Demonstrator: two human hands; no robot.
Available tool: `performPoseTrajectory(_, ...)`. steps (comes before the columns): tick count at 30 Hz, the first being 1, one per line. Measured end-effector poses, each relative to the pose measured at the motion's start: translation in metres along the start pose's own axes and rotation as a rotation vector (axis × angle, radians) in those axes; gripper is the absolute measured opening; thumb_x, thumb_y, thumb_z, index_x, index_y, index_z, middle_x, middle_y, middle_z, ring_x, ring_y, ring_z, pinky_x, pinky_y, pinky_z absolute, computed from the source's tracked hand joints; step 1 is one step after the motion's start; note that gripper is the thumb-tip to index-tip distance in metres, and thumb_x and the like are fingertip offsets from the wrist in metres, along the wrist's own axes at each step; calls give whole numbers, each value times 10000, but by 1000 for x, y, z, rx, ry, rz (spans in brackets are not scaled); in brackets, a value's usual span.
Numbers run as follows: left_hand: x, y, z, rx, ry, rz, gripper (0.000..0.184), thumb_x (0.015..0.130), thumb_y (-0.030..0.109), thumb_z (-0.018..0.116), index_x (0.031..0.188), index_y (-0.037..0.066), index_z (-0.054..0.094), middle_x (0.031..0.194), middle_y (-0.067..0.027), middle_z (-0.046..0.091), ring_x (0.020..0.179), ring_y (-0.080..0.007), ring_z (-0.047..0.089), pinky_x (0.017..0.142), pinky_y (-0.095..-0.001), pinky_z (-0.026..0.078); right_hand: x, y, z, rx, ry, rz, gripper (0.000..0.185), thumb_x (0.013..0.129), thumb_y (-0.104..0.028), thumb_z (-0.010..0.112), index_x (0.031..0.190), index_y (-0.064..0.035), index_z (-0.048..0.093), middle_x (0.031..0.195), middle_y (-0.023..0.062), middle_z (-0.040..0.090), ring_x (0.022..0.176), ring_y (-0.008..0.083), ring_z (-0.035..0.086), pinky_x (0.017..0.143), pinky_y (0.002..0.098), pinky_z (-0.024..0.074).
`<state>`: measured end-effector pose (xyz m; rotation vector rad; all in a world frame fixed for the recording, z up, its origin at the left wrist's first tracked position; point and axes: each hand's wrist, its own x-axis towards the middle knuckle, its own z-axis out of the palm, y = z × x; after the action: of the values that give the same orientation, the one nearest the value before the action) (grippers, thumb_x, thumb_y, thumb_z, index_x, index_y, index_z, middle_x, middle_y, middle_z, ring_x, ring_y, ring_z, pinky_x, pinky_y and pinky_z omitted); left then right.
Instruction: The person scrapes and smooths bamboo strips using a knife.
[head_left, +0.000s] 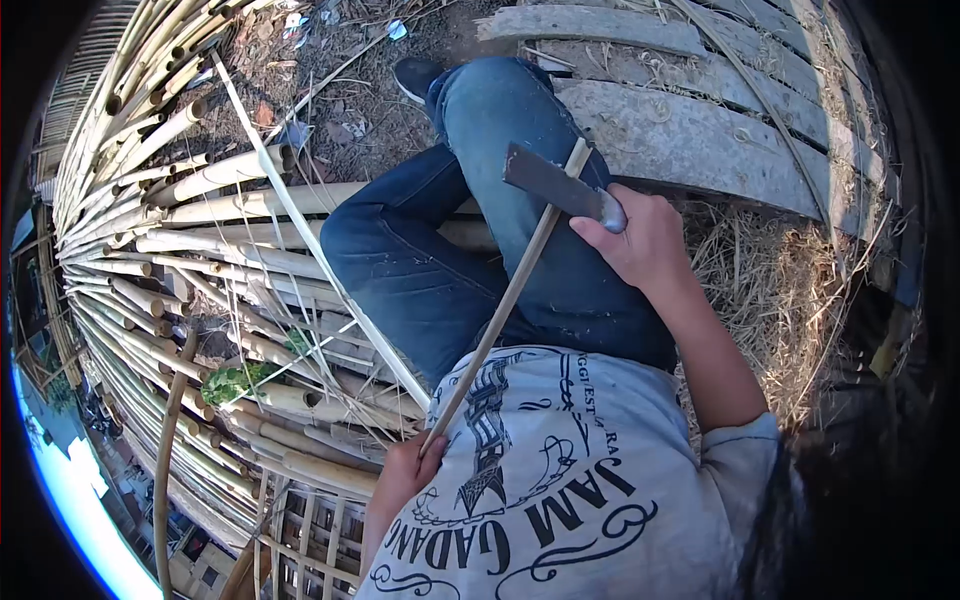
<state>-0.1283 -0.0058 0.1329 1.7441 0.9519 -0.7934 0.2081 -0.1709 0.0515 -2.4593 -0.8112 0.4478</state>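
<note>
My right hand is closed round the handle end of a wide, dark-bladed knife. The blade points left and lies across the upper part of a long bamboo strip, close to its far end. That strip runs slantwise over my thigh and shirt. Its lower end is in my left hand, whose fingers are wrapped round it near my waist. Another long, pale strip rests to the left, reaching from the ground to my lap, and neither hand touches it.
Many bamboo poles are piled along the left. Wooden planks lie at the upper right, with straw-like shavings beside them. My bent legs occupy the middle. A woven bamboo lattice stands at the lower left.
</note>
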Motion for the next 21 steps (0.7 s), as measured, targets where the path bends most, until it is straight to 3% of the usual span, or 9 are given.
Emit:
performPoseTrajectory(4,-15,-68,19,-171,40,84,261,954,212,567,1001,-36,636,696,-205,616,574,-305,576,592,-367,472,4,0,3,83,20,64,615,758,-632,651,696,-22,602,585,179,590,619,396,625,568,463,481)
performPoseTrajectory(6,-22,-81,20,-310,12,119,243,947,188,570,1033,-28,639,719,-201,627,579,-246,576,599,-353,479,4,9,6,44,25,48,611,776,-617,642,700,-13,600,581,186,582,619,400,621,568,458,475)
performPoseTrajectory(8,-29,-74,4,-40,0,-27,235,941,168,567,1041,-31,643,704,-184,625,598,-167,570,604,-338,477,17,32,15,282,73,364,596,818,-579,621,721,9,604,578,194,564,584,389,585,576,436,458)
performPoseTrajectory(9,-40,-93,5,-142,-10,-191,263,964,204,547,895,-31,643,611,-100,581,574,-104,503,550,-313,428,15,28,15,144,124,239,589,850,-549,602,728,27,596,579,191,542,550,350,534,576,410,439)
performPoseTrajectory(10,-41,-97,2,-142,-2,-186,263,964,204,547,895,-31,643,611,-100,581,574,-104,503,550,-313,428,17,27,13,146,130,232,589,850,-549,602,728,27,596,579,191,542,550,350,534,576,410,439)
performPoseTrajectory(13,-57,-107,4,-465,-33,-148,446,1008,348,482,680,46,500,565,52,425,541,-66,383,489,-262,316,10,33,21,268,123,170,606,839,-565,610,723,29,577,539,145,485,499,281,475,527,380,401)
performPoseTrajectory(14,-50,-97,1,-473,-16,-151,446,1008,348,482,680,46,500,565,52,425,541,-66,383,489,-262,316,8,34,22,275,116,155,606,839,-565,610,723,29,577,539,145,485,499,281,475,527,380,401)
performPoseTrajectory(17,-3,-61,-11,-544,-189,181,509,1008,471,414,716,62,488,589,39,417,529,-67,378,480,-254,325,-3,50,19,375,167,3,644,776,-640,640,710,-6,544,517,90,423,460,252,453,475,337,376)
performPoseTrajectory(21,71,3,-16,-608,-468,209,571,964,613,375,699,108,402,560,61,299,474,-52,289,418,-218,246,-10,35,0,319,112,-213,639,695,-659,694,676,-38,543,536,113,501,482,320,527,477,364,426)
